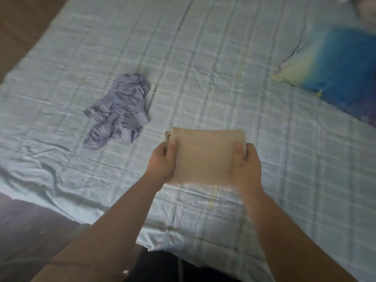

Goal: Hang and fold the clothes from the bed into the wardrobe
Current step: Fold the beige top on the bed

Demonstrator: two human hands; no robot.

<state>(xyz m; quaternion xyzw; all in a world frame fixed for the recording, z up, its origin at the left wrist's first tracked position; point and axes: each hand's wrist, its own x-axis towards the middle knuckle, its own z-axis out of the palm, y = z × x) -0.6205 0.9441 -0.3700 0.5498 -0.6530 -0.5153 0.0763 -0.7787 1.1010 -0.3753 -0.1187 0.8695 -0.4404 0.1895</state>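
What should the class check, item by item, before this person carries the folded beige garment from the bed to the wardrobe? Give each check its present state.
1. Beige garment folded into a compact rectangle: ok.
2. Left hand grips its left edge, thumb on top: ok.
3. Right hand grips its right edge, thumb on top: ok.
4. No loose end hanging from the fold: cannot tell, the underside is hidden.
5. Bed cleared of clothes: not ok, a crumpled lilac garment lies to the left.
6. Wardrobe open and ready: cannot tell, it is out of view.
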